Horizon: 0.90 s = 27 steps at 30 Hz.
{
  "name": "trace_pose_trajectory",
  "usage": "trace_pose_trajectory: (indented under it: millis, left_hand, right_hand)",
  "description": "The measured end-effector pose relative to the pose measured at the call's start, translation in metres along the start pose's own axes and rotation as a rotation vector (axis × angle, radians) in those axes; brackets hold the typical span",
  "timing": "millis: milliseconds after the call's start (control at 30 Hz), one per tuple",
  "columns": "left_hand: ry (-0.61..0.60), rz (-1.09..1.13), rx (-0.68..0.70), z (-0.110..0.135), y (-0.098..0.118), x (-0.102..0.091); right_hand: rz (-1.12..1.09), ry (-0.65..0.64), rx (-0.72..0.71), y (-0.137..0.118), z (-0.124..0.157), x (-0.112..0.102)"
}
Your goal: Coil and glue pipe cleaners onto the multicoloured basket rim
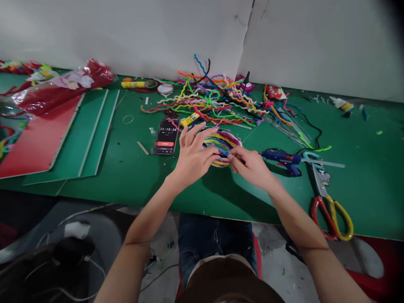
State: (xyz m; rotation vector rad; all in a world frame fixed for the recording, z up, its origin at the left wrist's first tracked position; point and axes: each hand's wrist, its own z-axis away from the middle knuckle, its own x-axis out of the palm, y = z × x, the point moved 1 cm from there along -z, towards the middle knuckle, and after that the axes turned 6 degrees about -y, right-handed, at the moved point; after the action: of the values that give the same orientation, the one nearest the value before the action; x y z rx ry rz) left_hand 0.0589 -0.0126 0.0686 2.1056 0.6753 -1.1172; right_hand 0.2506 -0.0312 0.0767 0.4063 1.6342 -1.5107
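A round piece made of colourful pipe cleaners point(224, 137), with rings of yellow, blue, red and white, is held just above the green table between my hands. My left hand point(193, 156) has its thumb and index finger closed at the middle of the piece, while its other fingers arch over the left rim. From the right, my right hand point(251, 165) pinches a strand at the piece's right side. The fingertips partly cover the centre. A pink pipe cleaner passes by my left fingers.
Behind my hands lies a pile of loose pipe cleaners point(211, 99). A glue gun point(282, 157) and red-and-yellow-handled scissors point(325, 198) lie to the right. To the left are a phone point(167, 136), boards point(91, 134) and a red plastic-wrapped bundle point(63, 94).
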Motion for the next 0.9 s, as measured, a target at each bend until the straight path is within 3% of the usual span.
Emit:
trace_pose_trajectory:
  millis: [233,500,733,900]
  left_hand:
    - [0.037,0.049,-0.03,-0.002,-0.003,-0.001]
    - [-0.027,0.031,-0.001,-0.005,0.012,0.001]
    - [0.033,0.052,-0.028,-0.001,0.017,0.001]
    - [0.074,0.209,-0.062,0.007,0.02,0.003]
  right_hand:
    - [0.009,0.027,-0.005,-0.001,-0.002,0.0]
    - [0.014,0.038,-0.012,-0.004,-0.007,0.004]
    - [-0.181,0.114,-0.079,0.003,0.003,0.0]
    - [-0.274,0.208,-0.114,0.009,0.017,0.0]
